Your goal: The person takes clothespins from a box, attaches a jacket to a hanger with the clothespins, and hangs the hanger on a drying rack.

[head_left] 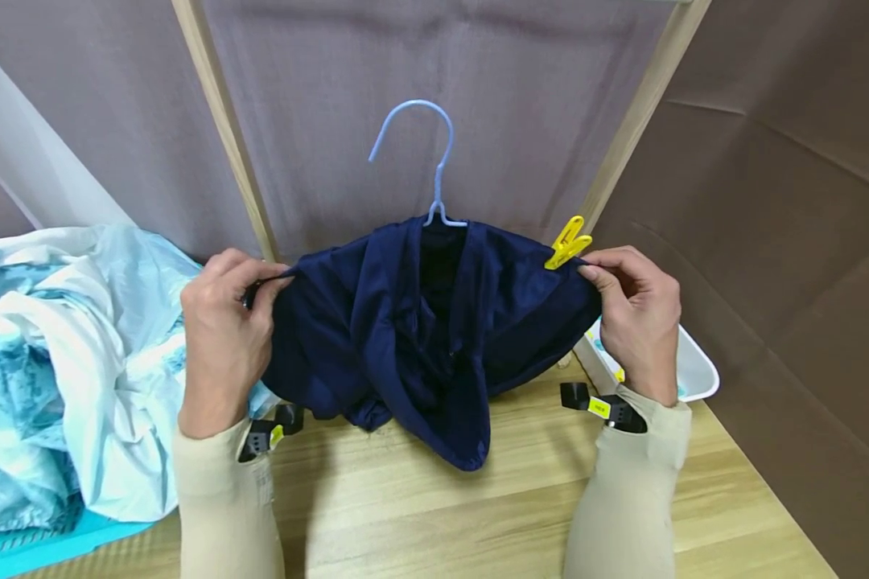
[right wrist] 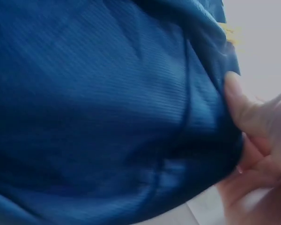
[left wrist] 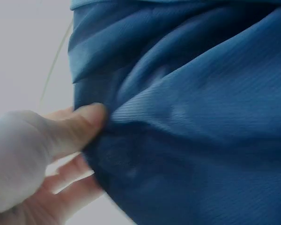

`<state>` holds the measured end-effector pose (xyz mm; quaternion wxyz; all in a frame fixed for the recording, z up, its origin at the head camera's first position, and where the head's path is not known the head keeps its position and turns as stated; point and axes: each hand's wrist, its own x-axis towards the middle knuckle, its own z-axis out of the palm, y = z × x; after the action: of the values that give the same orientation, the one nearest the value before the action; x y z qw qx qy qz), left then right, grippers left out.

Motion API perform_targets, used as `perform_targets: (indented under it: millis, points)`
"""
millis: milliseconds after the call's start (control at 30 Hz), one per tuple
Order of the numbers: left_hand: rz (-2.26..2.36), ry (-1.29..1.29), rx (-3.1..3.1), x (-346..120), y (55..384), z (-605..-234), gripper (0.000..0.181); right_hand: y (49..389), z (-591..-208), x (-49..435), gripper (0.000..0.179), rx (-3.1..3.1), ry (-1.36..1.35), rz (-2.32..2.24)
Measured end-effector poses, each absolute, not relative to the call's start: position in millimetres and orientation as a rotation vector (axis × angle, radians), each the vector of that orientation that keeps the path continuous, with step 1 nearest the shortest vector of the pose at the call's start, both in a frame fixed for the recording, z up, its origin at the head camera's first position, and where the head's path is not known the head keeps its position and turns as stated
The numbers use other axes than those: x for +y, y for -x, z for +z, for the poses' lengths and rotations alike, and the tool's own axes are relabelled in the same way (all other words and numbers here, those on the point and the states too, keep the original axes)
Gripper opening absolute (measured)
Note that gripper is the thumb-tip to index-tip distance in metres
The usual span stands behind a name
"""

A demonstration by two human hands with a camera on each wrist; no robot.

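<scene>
A dark navy garment point(head_left: 376, 305) is spread between both hands, held up over the wooden table. From its neck opening rises the blue hook of a hanger point(head_left: 438, 173); the rest of the hanger is hidden inside the cloth. My left hand point(head_left: 228, 330) pinches the garment's left edge between thumb and fingers. At the opposite edge my right hand point(head_left: 640, 314) pinches the cloth the same way. A yellow clothespin point(head_left: 568, 243) is clipped on the top edge just inward of the right fingers. Both wrist views show the thumbs pressing the fabric.
A turquoise basket point(head_left: 94, 547) heaped with white and blue cloth point(head_left: 101, 346) stands at left. Behind the right hand sits a white tray point(head_left: 698, 366). Wooden posts point(head_left: 224, 121) and a grey curtain point(head_left: 333, 96) rise behind the table point(head_left: 420, 515).
</scene>
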<state>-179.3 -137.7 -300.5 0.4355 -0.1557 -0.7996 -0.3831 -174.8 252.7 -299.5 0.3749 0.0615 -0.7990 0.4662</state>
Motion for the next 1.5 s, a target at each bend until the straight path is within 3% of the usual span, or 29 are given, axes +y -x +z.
perform_targets:
  millis: [433, 733, 1100, 1500]
  points:
    - [-0.834, 0.205, -2.011, -139, 179, -305, 0.007, 178, -301, 253, 0.015, -2.008, -0.127, 1.248]
    - [-0.839, 0.182, -2.000, -141, 180, -304, 0.010, 177, -321, 300, 0.050, -2.613, 0.376, 1.002]
    - [-0.884, 0.159, -1.971, -133, 181, -303, 0.006, 177, -367, 356, 0.045, -2.990, 0.834, 0.849]
    - [-0.900, 0.124, -1.999, -134, 181, -302, 0.006, 183, -383, 366, 0.041, -3.156, 0.667, 0.895]
